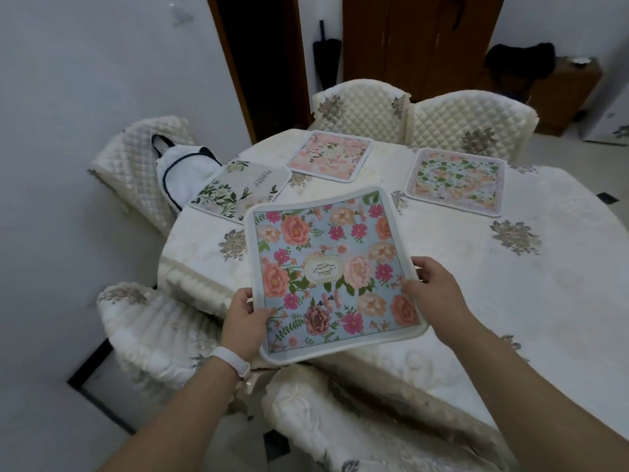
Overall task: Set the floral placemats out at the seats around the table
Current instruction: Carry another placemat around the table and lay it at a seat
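Note:
I hold a blue floral placemat (pixel 332 270) with pink and peach flowers above the near left part of the table (pixel 510 284). My left hand (pixel 243 323) grips its lower left edge, and my right hand (pixel 434 291) grips its right edge. Three other placemats lie flat on the cream tablecloth: a white one with green leaves (pixel 238 190) at the far left, a pink one (pixel 330 155) at the far middle, and a pale one with green and peach flowers (pixel 456 180) at the far right.
Chairs with quilted cream covers ring the table: two at the far side (pixel 360 103) (pixel 473 117), one at the left (pixel 136 161) with a white bag (pixel 183 172) on it, two near me (pixel 153 332) (pixel 357 420). A wall stands at the left.

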